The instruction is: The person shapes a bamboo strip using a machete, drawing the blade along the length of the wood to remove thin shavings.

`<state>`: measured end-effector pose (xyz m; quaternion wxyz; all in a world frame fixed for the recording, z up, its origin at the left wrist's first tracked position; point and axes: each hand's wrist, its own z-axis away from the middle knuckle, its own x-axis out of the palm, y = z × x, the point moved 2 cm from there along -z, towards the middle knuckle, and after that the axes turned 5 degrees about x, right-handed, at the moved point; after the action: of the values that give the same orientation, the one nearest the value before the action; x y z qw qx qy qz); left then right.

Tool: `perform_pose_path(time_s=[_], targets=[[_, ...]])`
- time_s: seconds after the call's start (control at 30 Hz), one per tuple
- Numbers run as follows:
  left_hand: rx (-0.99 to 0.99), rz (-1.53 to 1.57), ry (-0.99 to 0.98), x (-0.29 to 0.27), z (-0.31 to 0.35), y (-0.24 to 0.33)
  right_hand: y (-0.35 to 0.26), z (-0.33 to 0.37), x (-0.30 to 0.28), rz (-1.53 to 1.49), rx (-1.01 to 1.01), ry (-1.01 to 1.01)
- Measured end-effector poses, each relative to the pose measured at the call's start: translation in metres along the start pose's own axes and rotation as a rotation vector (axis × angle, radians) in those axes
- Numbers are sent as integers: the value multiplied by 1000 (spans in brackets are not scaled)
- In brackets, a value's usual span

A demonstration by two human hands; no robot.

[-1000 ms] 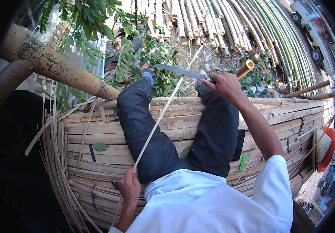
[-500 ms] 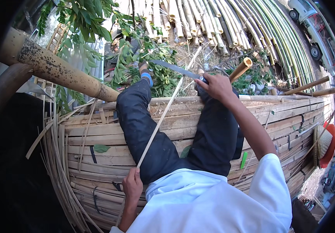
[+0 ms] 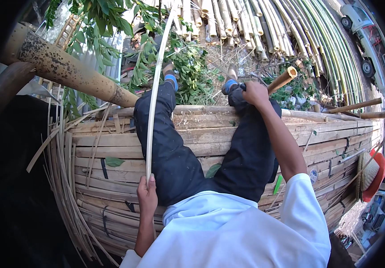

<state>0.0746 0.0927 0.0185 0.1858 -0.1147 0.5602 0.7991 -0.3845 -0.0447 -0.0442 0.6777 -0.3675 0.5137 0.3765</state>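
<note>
Bamboo strip [image 3: 153, 98] looks light, springy and splintery, best taken low along its length, where left grip [image 3: 147, 192] clasps it; right grip [image 3: 256, 94] encloses dark handle [image 3: 243, 86].

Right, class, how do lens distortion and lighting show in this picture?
Head view: the poles at upper right bow along the rim; head view: ground at lower right looks very bright, while the lower left is black, detail lost.

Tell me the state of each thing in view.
Left hand: closed around pale strip
Pale strip: long, gently bowed
Right hand: closed on knife
Knife: gripped, blade blurred
Bamboo poles: lying side by side
Slats: bound with dark ties
Loose leaves: lying on slats
</note>
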Motion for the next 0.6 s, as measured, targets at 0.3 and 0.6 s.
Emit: perform_pose_path(time_s=[0.3,0.6], targets=[[-13,8,-22,16,-3,-13,-27,-21,98,318,-132,-183],[-124,49,51,16,-5,-18,-30,-32,119,366,-199,-67]])
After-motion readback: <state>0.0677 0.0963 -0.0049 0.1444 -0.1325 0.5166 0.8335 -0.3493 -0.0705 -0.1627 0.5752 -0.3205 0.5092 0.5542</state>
